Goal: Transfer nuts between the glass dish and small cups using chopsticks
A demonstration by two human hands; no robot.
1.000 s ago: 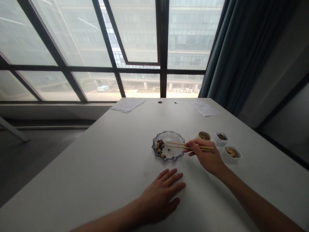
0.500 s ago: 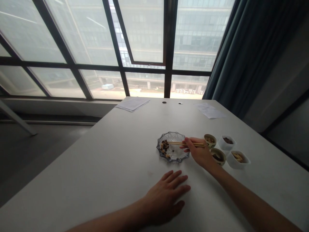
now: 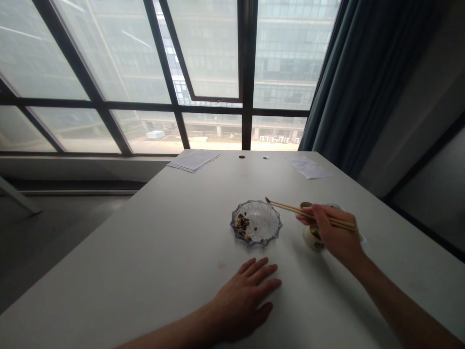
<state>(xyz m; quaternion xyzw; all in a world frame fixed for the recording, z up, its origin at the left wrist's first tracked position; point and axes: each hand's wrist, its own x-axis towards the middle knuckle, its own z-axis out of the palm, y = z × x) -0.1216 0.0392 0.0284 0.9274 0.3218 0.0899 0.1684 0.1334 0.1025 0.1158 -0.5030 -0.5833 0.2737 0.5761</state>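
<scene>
My right hand (image 3: 336, 232) grips a pair of wooden chopsticks (image 3: 308, 213), raised over the small bowls at the right. Between the chopstick tips is a small dark piece (image 3: 268, 200), too small to name. Left of that hand stands a clear glass dish (image 3: 267, 225) with a scalloped rim. Several small dark and yellowish pieces (image 3: 243, 224) lie in its left part. My left hand (image 3: 247, 295) rests flat on the table in front of the dish, fingers spread, holding nothing. A patterned bowl (image 3: 311, 238) shows partly beneath my right hand, which hides most of the other containers.
The white table (image 3: 174, 252) stretches toward a large window. Stacked papers (image 3: 194, 161) lie at its far left, and more paper (image 3: 310, 167) at the far right. A dark curtain (image 3: 337, 106) hangs on the right. Two round holes are near the far edge.
My right hand has lifted the chopsticks out of the glass dish and moved right, over the bowls, with a dark piece at the tips. My left hand stays in place; the view has shifted slightly.
</scene>
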